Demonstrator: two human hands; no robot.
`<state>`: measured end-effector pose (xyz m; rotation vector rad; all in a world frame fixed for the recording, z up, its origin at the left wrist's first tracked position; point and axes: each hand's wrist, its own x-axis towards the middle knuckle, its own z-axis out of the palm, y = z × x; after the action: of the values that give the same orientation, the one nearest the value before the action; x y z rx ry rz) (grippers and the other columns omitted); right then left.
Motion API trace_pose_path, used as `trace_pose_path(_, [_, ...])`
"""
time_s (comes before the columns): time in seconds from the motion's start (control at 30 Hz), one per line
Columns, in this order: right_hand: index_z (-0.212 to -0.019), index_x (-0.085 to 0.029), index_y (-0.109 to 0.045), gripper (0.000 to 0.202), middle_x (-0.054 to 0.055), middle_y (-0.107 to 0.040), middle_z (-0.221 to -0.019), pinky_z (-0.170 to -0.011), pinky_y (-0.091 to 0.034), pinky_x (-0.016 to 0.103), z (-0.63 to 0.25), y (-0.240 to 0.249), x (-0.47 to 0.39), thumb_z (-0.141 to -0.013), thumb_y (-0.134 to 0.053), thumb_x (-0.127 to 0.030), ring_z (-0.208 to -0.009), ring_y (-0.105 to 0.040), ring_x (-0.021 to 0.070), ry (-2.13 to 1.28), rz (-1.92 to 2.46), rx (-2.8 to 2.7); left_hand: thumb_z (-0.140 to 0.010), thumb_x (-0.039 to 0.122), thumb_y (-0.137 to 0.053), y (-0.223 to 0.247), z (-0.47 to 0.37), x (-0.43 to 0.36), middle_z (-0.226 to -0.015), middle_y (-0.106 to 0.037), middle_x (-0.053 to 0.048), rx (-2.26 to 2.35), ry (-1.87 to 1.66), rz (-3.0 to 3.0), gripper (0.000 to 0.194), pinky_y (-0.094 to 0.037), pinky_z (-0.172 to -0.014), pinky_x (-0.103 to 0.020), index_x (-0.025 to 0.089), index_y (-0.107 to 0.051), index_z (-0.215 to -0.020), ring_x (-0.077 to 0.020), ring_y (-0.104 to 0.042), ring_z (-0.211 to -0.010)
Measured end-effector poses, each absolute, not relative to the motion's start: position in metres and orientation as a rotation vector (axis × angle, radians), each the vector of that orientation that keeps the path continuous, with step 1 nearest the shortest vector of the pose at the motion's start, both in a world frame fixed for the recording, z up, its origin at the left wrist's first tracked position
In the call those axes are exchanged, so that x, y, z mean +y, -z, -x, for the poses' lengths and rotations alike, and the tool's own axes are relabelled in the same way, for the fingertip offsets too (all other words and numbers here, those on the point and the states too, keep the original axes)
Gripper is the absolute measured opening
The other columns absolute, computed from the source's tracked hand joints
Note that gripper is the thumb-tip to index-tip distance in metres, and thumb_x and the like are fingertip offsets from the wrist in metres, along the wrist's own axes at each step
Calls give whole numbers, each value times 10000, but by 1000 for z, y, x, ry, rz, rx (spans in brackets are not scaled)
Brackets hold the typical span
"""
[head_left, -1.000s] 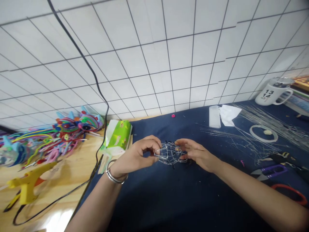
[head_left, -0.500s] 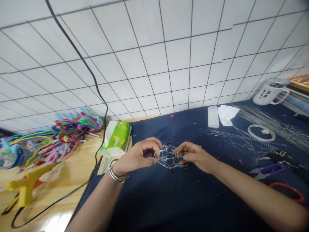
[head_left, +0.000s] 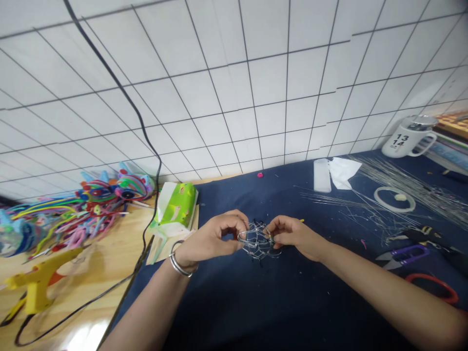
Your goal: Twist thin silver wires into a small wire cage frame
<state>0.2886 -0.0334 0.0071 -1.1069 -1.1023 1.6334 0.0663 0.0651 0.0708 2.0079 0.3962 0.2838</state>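
Between my hands is a small rounded wire frame (head_left: 259, 243) of bent silvery wire, with dark bits at its top and bottom. My left hand (head_left: 219, 236), a silver bangle at its wrist, pinches the frame's left side between thumb and fingers. On the opposite side, my right hand (head_left: 292, 236) grips the wire with bent fingers; its fingertips are partly behind the wires. The frame is just above or on the dark blue cloth (head_left: 234, 302); I cannot tell which.
Loose straight wires (head_left: 402, 185), a white ring (head_left: 395, 200), purple-handled scissors (head_left: 405, 254) and a white mug (head_left: 407, 139) are at right. To the left are a green tissue pack (head_left: 179, 204), a yellow glue gun (head_left: 38, 285), colourful pipe cleaners (head_left: 76, 219) and a black cable (head_left: 141, 119).
The wire frame has turned slightly and shifted a little to the right between my hands. My left hand has moved slightly right with it; both hands keep their hold.
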Motion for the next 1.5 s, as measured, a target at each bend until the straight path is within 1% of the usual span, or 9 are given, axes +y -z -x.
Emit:
trace_pose_path(0.1, [-948, -176, -559, 204, 35, -575, -926, -752, -481, 314, -290, -6, -33, -746, -592, -170, -802, -557, 131, -1631, 1081, -1122, -691, 32, -582, -70, -66, 66, -953, -490, -49, 389, -296, -1947, 152, -455, -742, -268, 138, -572, -799, -115, -519, -794])
trace_pose_path(0.2, [-992, -182, -534, 304, 42, -561, -996, -789, -468, 319, -291, -8, -34, -710, -647, -169, -903, -545, 154, -1643, 1030, -1181, -701, 32, -583, -69, -66, 66, -957, -482, -47, 396, -316, -1881, 142, -451, -733, -260, 137, -575, -796, -113, -512, -800])
trace_pose_path(0.37, [-1043, -195, -495, 424, 39, -548, -1020, -833, -447, 335, -289, -9, -34, -688, -710, -282, -957, -538, 174, -1541, 1042, -1311, -728, 70, -592, -63, -68, 64, -939, -481, -45, 387, -372, -1766, 93, -445, -692, -253, 134, -573, -793, -111, -502, -778])
trace_pose_path(0.53, [-1019, -211, -483, 352, 40, -563, -977, -738, -466, 312, -284, -4, -35, -730, -666, -296, -872, -558, 173, -1255, 1172, -1349, -735, 100, -610, -59, -69, 64, -938, -484, -46, 413, -400, -1703, 74, -434, -682, -255, 131, -577, -794, -111, -496, -769])
trace_pose_path(0.7, [-1011, -219, -455, 197, 34, -586, -902, -734, -463, 323, -284, -6, -38, -826, -522, -230, -823, -577, 159, -1027, 1238, -1295, -730, 93, -616, -59, -69, 65, -918, -485, -39, 430, -422, -1660, 82, -426, -677, -253, 132, -565, -782, -112, -485, -772])
trace_pose_path(0.87, [-1063, -223, -479, 337, 55, -554, -999, -697, -490, 304, -291, -11, -38, -751, -546, -113, -926, -561, 183, -965, 1181, -1458, -729, 99, -626, -58, -69, 66, -914, -485, -40, 441, -437, -1637, 83, -419, -666, -249, 129, -561, -771, -112, -478, -770])
trace_pose_path(0.97, [-1089, -235, -484, 384, 60, -524, -1074, -701, -506, 300, -293, -10, -38, -737, -573, -110, -969, -544, 188, -967, 1132, -1493, -726, 100, -631, -57, -70, 65, -906, -481, -37, 448, -447, -1609, 87, -419, -667, -252, 129, -558, -765, -111, -477, -765])
trace_pose_path(1.3, [-900, -208, -523, 149, 54, -529, -1055, -635, -503, 268, -290, -4, -38, -775, -576, -147, -801, -559, 134, -682, 1134, -1507, -720, 94, -635, -55, -73, 65, -883, -491, -40, 432, -436, -1533, 91, -426, -670, -271, 120, -555, -753, -120, -487, -755])
trace_pose_path(1.5, [-909, -208, -555, 162, 63, -532, -1069, -642, -505, 260, -293, -2, -38, -777, -566, -115, -830, -562, 139, -555, 1051, -1617, -710, 79, -637, -55, -74, 64, -892, -499, -41, 432, -437, -1490, 94, -423, -675, -265, 120, -563, -750, -122, -486, -770])
